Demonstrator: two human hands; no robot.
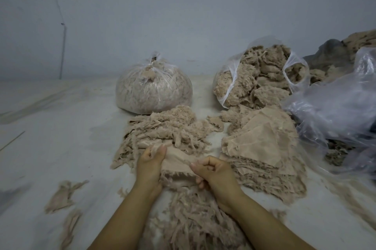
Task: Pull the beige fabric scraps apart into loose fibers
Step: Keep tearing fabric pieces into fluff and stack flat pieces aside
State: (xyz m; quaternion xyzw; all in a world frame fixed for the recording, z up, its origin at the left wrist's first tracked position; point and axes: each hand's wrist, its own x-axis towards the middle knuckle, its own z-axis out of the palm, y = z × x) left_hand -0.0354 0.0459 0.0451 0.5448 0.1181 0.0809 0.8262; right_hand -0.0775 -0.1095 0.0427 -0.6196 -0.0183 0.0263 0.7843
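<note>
A few small torn bits [61, 194] lie on the pale floor [50, 127] at your far left. Your left hand [150, 163] pinches one end of a beige scrap [177, 161], thumb and fingers curled round the cloth. Your right hand [213, 170] grips the other end, fingers curled tight, so the scrap stretches between them. Behind your hands sits a heap of shredded fibers [173, 127], and more loose fibers [193, 223] lie between your forearms. Farther back, a tied bag [153, 89] looks full of finished fibers. To the right, a stack of whole scraps [262, 146] waits beside an open bag [260, 74] holding more. You seem partway through, with plenty left.
</note>
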